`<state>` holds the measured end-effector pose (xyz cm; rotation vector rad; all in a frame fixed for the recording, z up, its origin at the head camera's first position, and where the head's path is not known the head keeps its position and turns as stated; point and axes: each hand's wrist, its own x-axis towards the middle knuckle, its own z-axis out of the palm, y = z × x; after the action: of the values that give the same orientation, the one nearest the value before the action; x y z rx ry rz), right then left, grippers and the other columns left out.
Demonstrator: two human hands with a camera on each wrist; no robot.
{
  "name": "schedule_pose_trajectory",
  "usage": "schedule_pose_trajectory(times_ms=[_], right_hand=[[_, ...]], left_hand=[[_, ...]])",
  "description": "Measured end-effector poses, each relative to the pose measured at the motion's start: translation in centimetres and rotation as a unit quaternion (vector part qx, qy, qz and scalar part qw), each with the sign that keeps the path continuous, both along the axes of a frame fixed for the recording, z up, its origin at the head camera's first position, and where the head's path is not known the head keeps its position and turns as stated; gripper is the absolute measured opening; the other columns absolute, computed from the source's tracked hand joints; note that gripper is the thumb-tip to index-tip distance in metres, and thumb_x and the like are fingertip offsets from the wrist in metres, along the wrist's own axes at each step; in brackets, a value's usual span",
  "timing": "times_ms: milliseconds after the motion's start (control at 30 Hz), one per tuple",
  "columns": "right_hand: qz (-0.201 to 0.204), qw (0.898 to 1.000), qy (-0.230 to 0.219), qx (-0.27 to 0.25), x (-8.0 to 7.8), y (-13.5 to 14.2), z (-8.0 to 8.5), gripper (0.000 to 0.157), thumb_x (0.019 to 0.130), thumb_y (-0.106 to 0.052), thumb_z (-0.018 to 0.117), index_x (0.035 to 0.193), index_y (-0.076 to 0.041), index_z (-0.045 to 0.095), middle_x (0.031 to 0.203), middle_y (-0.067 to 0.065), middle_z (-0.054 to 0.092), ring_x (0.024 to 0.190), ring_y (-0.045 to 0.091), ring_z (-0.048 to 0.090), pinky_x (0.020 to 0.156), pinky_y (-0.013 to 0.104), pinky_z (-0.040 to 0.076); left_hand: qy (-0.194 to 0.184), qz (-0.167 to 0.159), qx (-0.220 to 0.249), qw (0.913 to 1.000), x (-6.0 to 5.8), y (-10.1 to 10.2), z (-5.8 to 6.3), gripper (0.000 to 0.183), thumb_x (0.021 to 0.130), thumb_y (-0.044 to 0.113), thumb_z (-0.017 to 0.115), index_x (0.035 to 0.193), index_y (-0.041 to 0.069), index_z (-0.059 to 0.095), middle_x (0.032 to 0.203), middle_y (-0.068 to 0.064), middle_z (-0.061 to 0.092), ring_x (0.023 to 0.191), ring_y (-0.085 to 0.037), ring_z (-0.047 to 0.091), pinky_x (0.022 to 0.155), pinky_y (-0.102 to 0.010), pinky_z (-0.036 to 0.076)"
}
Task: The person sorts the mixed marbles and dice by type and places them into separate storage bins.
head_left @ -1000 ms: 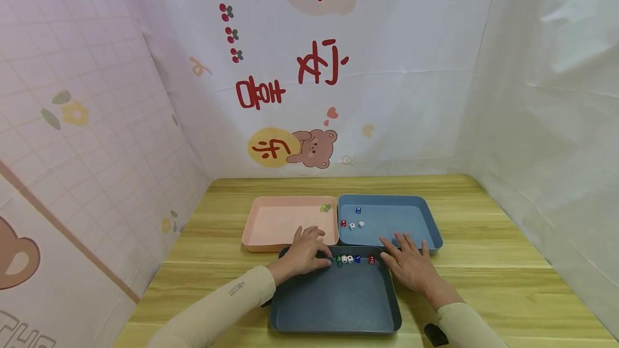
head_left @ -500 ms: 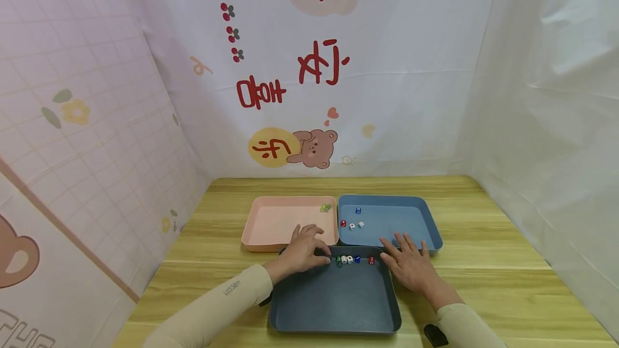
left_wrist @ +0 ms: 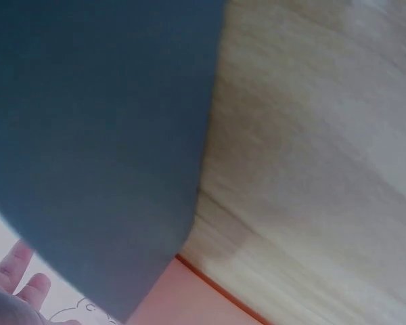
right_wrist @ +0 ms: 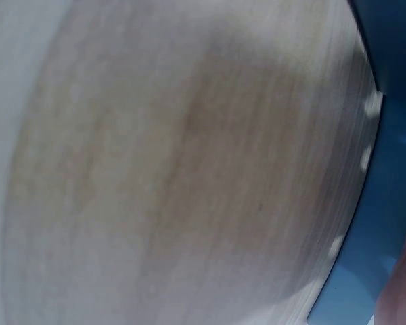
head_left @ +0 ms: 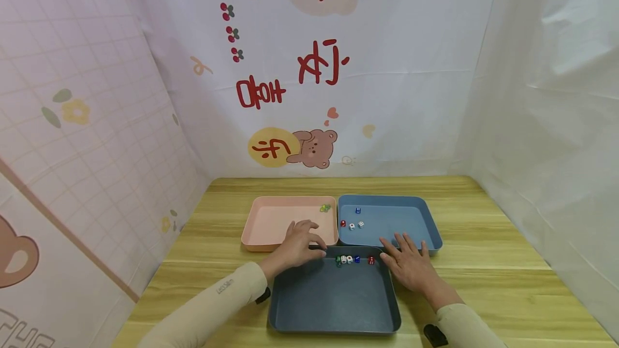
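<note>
In the head view my left hand (head_left: 297, 246) is over the dark tray's back left corner, thumb and forefinger pinching a small die that the fingertips mostly hide. The other fingers stretch over the pink tray (head_left: 246, 239). Along the back wall of the dark tray (head_left: 333, 305) lie a green die (head_left: 338, 261), white dice (head_left: 346, 259), a blue die (head_left: 357, 259) and a red die (head_left: 371, 260). My right hand (head_left: 411, 265) lies flat with spread fingers at the front rim of the blue tray (head_left: 396, 219), beside the dark tray's right corner.
Several yellow-green dice (head_left: 325, 208) lie in the pink tray's back right corner. The blue tray holds a blue die (head_left: 358, 210), a red die (head_left: 343, 223) and white dice (head_left: 356, 225). All trays stand close together on a wooden table (head_left: 503, 262) with a printed cloth (head_left: 411, 95) behind.
My left hand has drawn a little back and to the left, away from the row of dice, with its fingertips rising to the dark tray's back rim. My right hand stays put.
</note>
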<state>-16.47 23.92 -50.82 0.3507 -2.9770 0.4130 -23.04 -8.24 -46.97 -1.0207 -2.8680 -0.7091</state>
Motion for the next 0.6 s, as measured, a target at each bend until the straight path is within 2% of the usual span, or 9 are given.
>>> schedule_pose_trajectory(times_ms=[433, 600], right_hand=[[0.000, 1.000, 0.000, -0.003, 0.0, 0.0, 0.0, 0.052, 0.105, -0.046, 0.043, 0.148, -0.017, 0.049, 0.153, 0.024, 0.037, 0.142, 0.048, 0.026, 0.105, 0.076, 0.008], [-0.002, 1.000, -0.002, -0.002, 0.0, -0.1, 0.0, 0.053, 0.105, -0.046, 0.042, 0.148, -0.018, 0.049, 0.153, 0.024, 0.036, 0.143, 0.048, 0.025, 0.105, 0.076, 0.008]], left_hand=[[-0.010, 0.024, 0.058, 0.9980, -1.0, -1.1, 0.7, 0.009, 0.087, 0.026, 0.076, 0.091, 0.019, 0.079, 0.134, -0.016, 0.054, 0.133, -0.038, 0.039, 0.109, -0.070, 0.012], [-0.024, 0.034, 0.076, 0.9962, -1.5, -1.7, 1.1, 0.009, 0.088, 0.025, 0.075, 0.092, 0.018, 0.079, 0.135, -0.016, 0.053, 0.133, -0.038, 0.038, 0.110, -0.066, 0.014]])
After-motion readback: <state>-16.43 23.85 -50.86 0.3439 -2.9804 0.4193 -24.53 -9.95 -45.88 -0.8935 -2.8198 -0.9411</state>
